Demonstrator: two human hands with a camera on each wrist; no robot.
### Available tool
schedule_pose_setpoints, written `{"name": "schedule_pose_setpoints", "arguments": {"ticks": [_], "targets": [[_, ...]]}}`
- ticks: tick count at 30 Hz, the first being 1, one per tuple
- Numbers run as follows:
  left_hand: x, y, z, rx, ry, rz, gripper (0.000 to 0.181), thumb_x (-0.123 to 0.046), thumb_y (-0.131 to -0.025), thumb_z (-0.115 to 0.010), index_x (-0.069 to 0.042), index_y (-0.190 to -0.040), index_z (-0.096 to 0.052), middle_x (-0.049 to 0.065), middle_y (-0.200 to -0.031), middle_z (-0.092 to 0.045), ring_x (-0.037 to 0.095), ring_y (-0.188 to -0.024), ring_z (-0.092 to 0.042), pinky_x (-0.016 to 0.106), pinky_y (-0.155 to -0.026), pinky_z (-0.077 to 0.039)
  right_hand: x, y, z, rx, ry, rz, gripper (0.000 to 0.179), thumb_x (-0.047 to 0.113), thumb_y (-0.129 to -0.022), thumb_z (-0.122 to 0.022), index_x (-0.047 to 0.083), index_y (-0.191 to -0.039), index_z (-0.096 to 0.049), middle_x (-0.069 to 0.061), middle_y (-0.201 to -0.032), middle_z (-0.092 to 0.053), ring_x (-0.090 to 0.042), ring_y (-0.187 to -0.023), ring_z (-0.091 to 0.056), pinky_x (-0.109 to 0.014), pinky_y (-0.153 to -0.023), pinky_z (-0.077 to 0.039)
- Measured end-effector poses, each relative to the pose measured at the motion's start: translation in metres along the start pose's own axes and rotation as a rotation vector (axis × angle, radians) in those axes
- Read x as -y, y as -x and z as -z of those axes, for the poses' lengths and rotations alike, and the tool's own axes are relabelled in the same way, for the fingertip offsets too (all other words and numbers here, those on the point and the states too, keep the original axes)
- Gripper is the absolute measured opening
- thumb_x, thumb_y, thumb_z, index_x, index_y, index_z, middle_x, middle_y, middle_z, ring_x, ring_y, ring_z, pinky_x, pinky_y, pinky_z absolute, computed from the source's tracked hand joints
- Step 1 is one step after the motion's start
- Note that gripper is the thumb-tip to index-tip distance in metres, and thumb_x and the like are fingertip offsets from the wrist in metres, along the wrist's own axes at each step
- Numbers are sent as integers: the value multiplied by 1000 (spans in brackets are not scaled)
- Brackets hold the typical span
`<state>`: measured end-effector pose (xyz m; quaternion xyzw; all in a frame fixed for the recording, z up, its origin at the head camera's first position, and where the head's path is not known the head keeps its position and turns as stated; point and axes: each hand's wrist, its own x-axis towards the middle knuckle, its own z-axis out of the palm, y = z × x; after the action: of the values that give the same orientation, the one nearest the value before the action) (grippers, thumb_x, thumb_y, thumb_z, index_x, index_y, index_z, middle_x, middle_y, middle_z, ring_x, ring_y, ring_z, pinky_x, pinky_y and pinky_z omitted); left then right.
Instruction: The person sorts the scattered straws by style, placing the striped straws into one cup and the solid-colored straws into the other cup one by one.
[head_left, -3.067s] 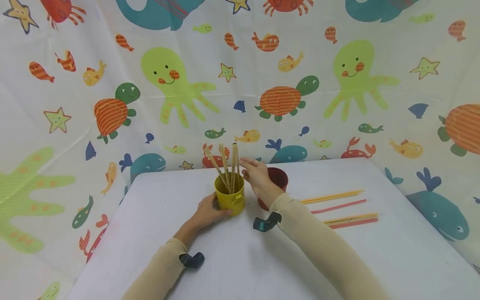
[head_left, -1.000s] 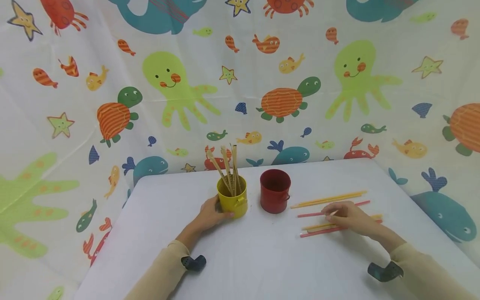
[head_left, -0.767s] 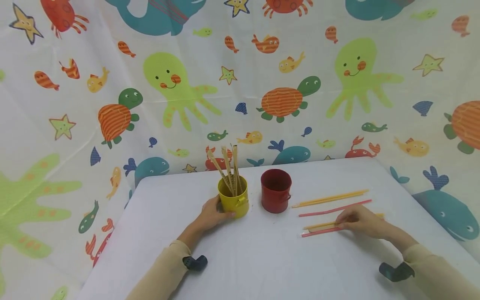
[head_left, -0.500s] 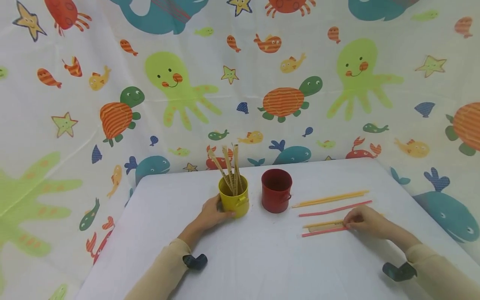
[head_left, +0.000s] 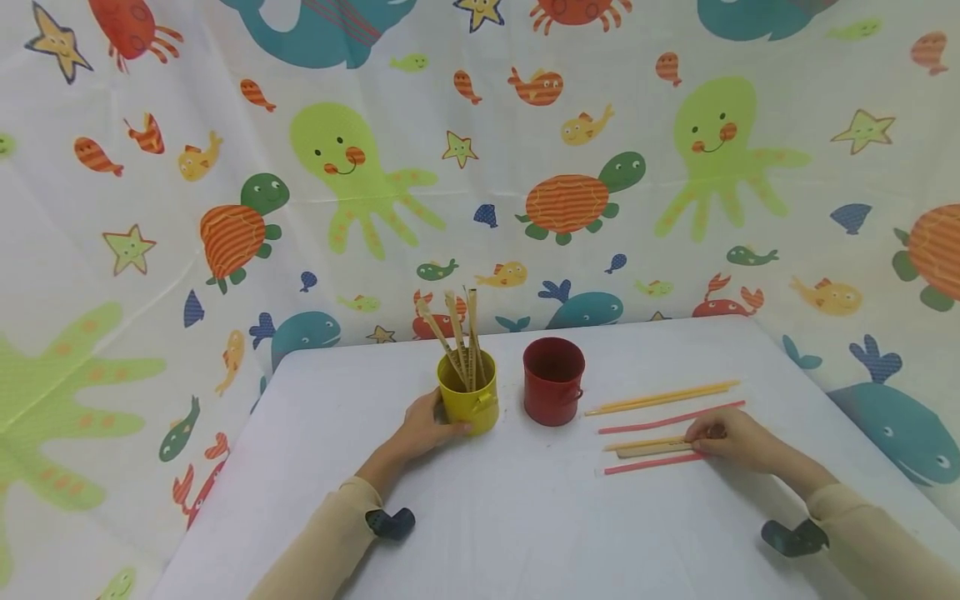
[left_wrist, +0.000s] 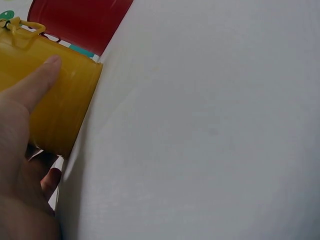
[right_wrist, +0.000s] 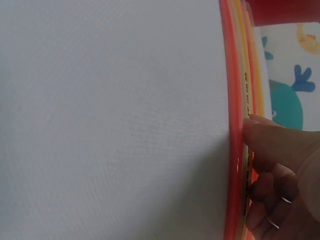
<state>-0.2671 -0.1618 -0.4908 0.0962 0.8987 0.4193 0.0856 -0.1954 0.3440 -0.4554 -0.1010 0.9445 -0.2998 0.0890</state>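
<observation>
My left hand [head_left: 422, 427] grips a small yellow metal bucket [head_left: 471, 410] low on its side, thumb across the front and fingers around the back. Several tan chopsticks [head_left: 457, 329] with printed marks stand leaning inside the bucket. On the right, my right hand [head_left: 731, 442] pinches a tan chopstick packet [head_left: 651, 450] printed with dark characters, between thumb and index finger; the other fingers curl beneath, seen in the right wrist view. The packet lies between a yellow straw [head_left: 633, 444] and a red straw [head_left: 648, 463], its front end slightly lifted.
A red metal bucket [head_left: 551, 396] stands right of the yellow one, its inside dark. Two yellow straws [head_left: 660, 397] and a red straw [head_left: 667, 417] lie farther back on the white table [head_left: 540, 517]. A printed sea-animal curtain [head_left: 480, 167] hangs behind.
My right hand went from beside the yellow bucket to the straws on the right, then took hold of the chopstick packet, which now sits slightly raised. My left hand keeps its grip.
</observation>
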Motion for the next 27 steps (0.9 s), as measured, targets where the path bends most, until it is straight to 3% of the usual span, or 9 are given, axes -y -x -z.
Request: {"name": "schedule_pose_setpoints", "arguments": {"ticks": [8, 15, 22, 27], "targets": [[-3, -1, -1, -5, 7, 3, 88, -44, -81, -83, -14, -153, -42, 9, -157, -47, 35, -149, -38, 63, -122, -29, 1, -5, 3, 30, 14, -28, 9, 6, -86, -77, 5, -95, -76, -1, -84, -65, -14, -75, -49, -18, -59, -41], [-3, -1, -1, -2, 0, 10, 89, -45, -81, -83, -14, -154, -41, 9, -157, -47, 35, -149, -37, 63, -122, -28, -4, -6, 6, 57, -11, 6, 9, 11, -85, -79, 6, -93, -78, 0, -84, -68, -10, -71, -49, -17, -59, -42], [0, 0, 0, -5, 8, 27, 91, -44, -81, -83, -12, -154, -40, 11, -158, -46, 36, -149, -37, 63, -122, -28, 9, -7, 26, 71, -141, 94, 13, 9, -90, -74, 2, -100, -76, -6, -92, -73, -5, -73, -57, -16, -63, -50], [0, 2, 0, -6, 16, 15, 91, -44, -81, -82, -13, -155, -39, 10, -158, -46, 35, -150, -37, 63, -122, -28, 33, -8, 37, 7, -236, 105, 23, 15, -92, -73, -2, -107, -74, -19, -100, -73, -19, -79, -65, -20, -71, -58]]}}
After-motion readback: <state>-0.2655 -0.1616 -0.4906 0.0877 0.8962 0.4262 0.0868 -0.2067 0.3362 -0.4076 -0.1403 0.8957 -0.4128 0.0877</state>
